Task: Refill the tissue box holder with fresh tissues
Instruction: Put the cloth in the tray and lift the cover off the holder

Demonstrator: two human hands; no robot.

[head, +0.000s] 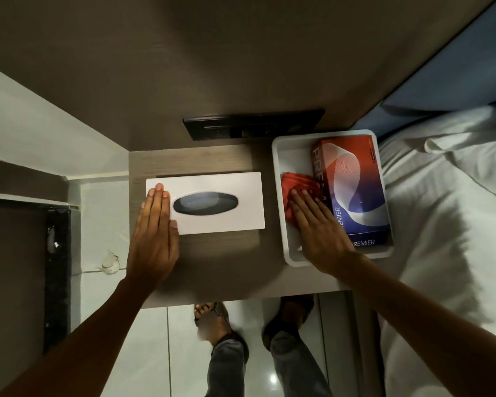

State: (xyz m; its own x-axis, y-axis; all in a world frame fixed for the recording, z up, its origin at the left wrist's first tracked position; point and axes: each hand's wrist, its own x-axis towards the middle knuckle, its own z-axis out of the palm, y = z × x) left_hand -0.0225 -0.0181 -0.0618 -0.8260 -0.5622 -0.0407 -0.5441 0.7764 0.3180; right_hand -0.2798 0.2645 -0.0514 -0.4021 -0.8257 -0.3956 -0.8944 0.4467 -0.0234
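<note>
Head view: a white tissue box cover (pixel 212 203) with a dark oval slot lies flat on the small wooden table (pixel 226 259). The left hand (pixel 155 233) rests flat on the cover's left end, fingers straight and close together, holding nothing. To the right sits a white tray (pixel 281 196), also on the table. Inside the tray lies a red and blue tissue box (pixel 355 184) marked PREMIER, along the tray's right side. Beside the box is a red cloth (pixel 294 181). The right hand (pixel 318 230) reaches into the tray with straight fingers pressing on the cloth, just beside the box. A bed with white sheets (pixel 441 224) lies right of the table.
</note>
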